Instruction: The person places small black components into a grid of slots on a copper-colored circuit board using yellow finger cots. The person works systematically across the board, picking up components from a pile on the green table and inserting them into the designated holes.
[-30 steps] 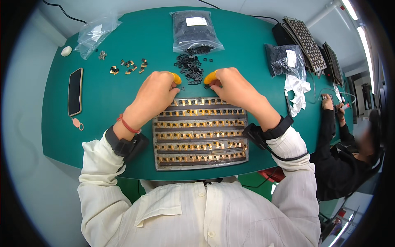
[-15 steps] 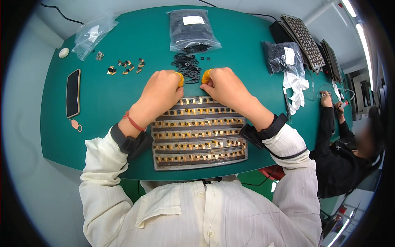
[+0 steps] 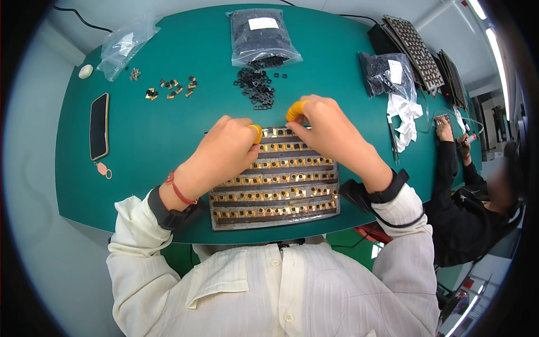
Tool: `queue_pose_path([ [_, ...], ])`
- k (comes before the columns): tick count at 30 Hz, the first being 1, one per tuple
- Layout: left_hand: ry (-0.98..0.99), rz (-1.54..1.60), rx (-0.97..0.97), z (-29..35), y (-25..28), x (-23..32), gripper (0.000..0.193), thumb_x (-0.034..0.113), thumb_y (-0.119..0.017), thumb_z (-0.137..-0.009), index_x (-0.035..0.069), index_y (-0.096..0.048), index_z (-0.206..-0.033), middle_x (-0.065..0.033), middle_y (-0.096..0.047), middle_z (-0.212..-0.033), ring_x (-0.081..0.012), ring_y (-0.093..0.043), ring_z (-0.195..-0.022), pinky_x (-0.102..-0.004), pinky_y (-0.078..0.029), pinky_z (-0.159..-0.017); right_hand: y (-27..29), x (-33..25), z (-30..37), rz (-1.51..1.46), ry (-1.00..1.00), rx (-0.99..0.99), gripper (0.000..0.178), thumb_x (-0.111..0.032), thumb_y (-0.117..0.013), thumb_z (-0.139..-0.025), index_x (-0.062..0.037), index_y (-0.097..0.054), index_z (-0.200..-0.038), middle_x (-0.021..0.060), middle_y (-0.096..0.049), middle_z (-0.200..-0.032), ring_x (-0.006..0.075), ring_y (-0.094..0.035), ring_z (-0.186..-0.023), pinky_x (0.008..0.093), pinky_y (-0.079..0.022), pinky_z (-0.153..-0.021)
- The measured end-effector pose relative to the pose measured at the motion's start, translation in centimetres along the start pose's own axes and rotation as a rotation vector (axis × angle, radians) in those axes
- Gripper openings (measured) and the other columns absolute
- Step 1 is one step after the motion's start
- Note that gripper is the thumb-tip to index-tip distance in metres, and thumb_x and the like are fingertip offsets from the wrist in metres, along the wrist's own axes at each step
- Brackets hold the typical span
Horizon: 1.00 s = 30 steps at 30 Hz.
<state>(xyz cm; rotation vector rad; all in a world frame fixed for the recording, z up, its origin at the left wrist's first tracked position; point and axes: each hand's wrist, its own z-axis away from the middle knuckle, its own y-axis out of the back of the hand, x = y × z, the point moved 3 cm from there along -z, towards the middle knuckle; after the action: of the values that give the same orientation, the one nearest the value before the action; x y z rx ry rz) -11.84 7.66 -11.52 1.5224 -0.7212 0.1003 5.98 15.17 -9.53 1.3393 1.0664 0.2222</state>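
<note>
In front of me lies a grey tray (image 3: 275,223) with rows of small gold-coloured metal pieces, many topped by small black square parts. My left hand (image 3: 227,147) is closed in a pinch over the left part of its farthest row, a yellow finger cot on one finger. At the same row's right part, my right hand (image 3: 323,124) also pinches, with a yellow cot on its index finger. Whatever sits between the fingertips of either hand is hidden or too small to make out. Just beyond the tray is a loose pile of black square parts (image 3: 255,87).
A clear bag of black parts (image 3: 261,42) lies behind the pile. Gold-and-black pieces (image 3: 174,89), a phone (image 3: 100,126) and an empty-looking plastic bag (image 3: 126,48) are left. At right are another bag (image 3: 384,76), white tissue (image 3: 405,121), tweezers (image 3: 393,140), stacked trays (image 3: 412,53) and a co-worker (image 3: 469,224).
Both hands have come back from the edge of the black pile to the tray's farthest row. My right hand has also shifted right.
</note>
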Motion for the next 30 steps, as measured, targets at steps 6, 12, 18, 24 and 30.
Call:
queue_pose_path([
  [6,-0.086,-0.178,-0.012,0.8,-0.2,0.9,0.015,0.011,-0.069,-0.081,-0.001,-0.067,-0.072,-0.0127,-0.061,-0.078,-0.0314,-0.058,-0.076,-0.0410,-0.048,-0.074,0.0,0.0,3.8,-0.067,-0.100,-0.073,0.012,-0.006,-0.070,-0.079,0.0057,-0.066,-0.082,0.0177,-0.063,-0.082,0.0351,-0.061,-0.084,0.0428,-0.051,-0.074],
  [12,-0.073,-0.271,-0.106,2.1,-1.3,2.7,0.026,0.018,-0.067,-0.087,0.001,-0.067,-0.067,-0.0115,-0.061,-0.066,-0.0308,-0.061,-0.065,-0.0414,-0.049,-0.071,-1.8,-0.1,3.7,-0.077,-0.039,-0.076,0.013,-0.008,-0.070,-0.081,0.0043,-0.066,-0.079,0.0168,-0.063,-0.085,0.0334,-0.061,-0.086,0.0423,-0.051,-0.075],
  [18,-0.031,-0.209,-0.245,1.6,-0.6,2.5,0.032,0.022,-0.065,-0.089,0.000,-0.067,-0.065,-0.0154,-0.064,-0.063,-0.0343,-0.064,-0.059,-0.0426,-0.052,-0.059,-2.5,-0.5,3.9,0.056,0.011,-0.088,0.023,-0.017,-0.070,-0.084,0.0032,-0.066,-0.073,0.0170,-0.063,-0.077,0.0340,-0.062,-0.076,0.0429,-0.052,-0.068],
  [24,0.097,-0.090,-0.301,0.2,1.1,2.1,0.028,0.020,-0.066,-0.088,-0.004,-0.071,-0.076,-0.0189,-0.067,-0.067,-0.0343,-0.067,-0.064,-0.0423,-0.054,-0.063,-2.6,-2.1,3.7,0.124,-0.129,-0.300,0.037,-0.026,-0.062,-0.090,0.0016,-0.066,-0.066,0.0224,-0.062,-0.063,0.0388,-0.065,-0.061,0.0462,-0.053,-0.061],
  [30,0.203,0.124,0.021,-2.7,2.2,-2.2,0.022,0.011,-0.072,-0.082,-0.008,-0.071,-0.094,-0.0231,-0.069,-0.078,-0.0304,-0.070,-0.071,-0.0344,-0.056,-0.067,-2.5,-2.5,3.5,0.109,-0.063,-0.229,0.042,-0.025,-0.067,-0.088,0.0068,-0.063,-0.062,0.0243,-0.058,-0.058,0.0395,-0.060,-0.053,0.0458,-0.050,-0.056],
])
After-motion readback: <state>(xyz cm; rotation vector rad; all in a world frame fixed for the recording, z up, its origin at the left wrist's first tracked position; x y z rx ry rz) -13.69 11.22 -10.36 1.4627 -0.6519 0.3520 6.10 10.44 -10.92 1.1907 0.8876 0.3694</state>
